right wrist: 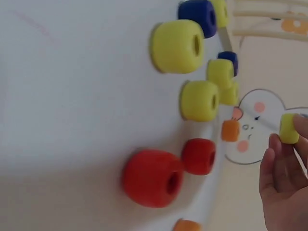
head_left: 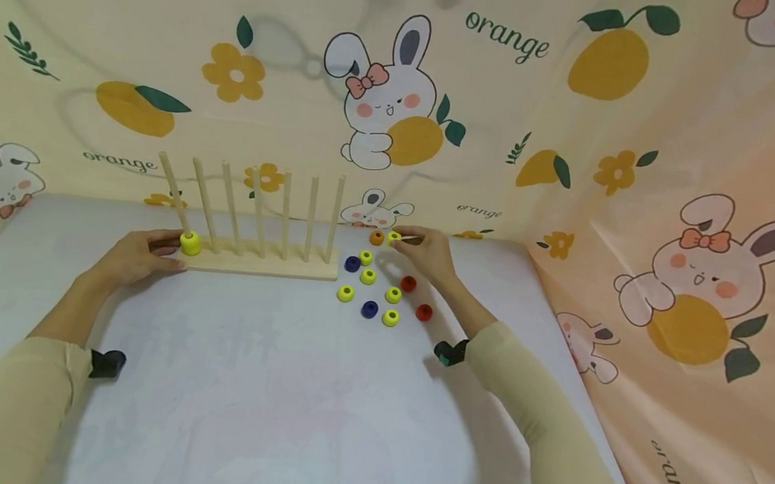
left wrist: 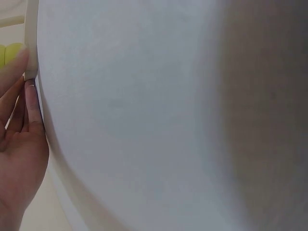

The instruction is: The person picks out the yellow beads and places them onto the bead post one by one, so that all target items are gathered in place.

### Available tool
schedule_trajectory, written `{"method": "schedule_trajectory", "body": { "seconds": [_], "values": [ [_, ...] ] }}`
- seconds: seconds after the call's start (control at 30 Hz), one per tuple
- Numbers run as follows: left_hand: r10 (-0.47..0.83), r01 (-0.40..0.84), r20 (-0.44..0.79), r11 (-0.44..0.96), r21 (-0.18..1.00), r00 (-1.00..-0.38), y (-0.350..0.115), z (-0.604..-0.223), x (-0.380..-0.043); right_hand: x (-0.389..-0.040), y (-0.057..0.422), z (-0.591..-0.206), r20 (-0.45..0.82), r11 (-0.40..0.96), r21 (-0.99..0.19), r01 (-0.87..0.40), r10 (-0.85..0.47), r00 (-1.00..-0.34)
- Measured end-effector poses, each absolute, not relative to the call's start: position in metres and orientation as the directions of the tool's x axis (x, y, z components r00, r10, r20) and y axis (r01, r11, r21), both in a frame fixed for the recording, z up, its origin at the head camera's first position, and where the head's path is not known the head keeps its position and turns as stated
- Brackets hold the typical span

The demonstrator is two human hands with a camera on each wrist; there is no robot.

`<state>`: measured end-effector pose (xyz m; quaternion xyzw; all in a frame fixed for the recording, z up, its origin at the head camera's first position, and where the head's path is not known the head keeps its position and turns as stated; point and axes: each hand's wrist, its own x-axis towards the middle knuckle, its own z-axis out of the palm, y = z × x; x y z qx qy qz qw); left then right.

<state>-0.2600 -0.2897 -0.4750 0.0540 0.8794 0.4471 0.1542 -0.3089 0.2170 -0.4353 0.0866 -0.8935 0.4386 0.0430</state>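
Note:
A wooden peg rack (head_left: 261, 263) with several upright pegs stands toward the back of the table. Yellow beads (head_left: 190, 243) sit on its leftmost peg. My left hand (head_left: 133, 260) grips the left end of the base, the thumb at its front edge and the other fingers around the end; in the left wrist view, the hand (left wrist: 24, 154) is partly cut off. To the right of the rack, my right hand (head_left: 428, 255) pinches a yellow bead (right wrist: 288, 129) between thumb and fingers, raised off the table beside an orange bead (head_left: 377, 237).
Loose beads lie right of the rack: several yellow ones (head_left: 367, 276), two dark blue ones (head_left: 370, 310) and two red ones (head_left: 424, 313). Another orange bead (right wrist: 186, 225) shows at the right wrist view's bottom edge. A patterned cloth (head_left: 293, 57) hangs behind the white table (head_left: 264, 385).

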Motion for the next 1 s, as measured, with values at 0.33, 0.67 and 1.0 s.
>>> {"method": "schedule_trajectory", "body": {
  "seconds": [0.33, 0.67, 1.0],
  "values": [
    [0.232, -0.056, -0.242, 0.602, 0.796, -0.942, -0.291, -0.477, -0.264, -0.307, 0.205, -0.404, 0.198, 0.504, -0.829, -0.241, -0.139, -0.97],
    [0.231, -0.063, -0.249, 0.603, 0.795, -0.94, -0.29, -0.477, -0.265, -0.304, 0.189, -0.373, 0.304, 0.515, -0.759, -0.399, -0.262, -0.916],
    [0.229, -0.07, -0.256, 0.603, 0.795, -0.939, -0.292, -0.476, -0.263, -0.307, 0.171, -0.345, 0.361, 0.471, -0.747, -0.468, -0.303, -0.882]
  ]
}}
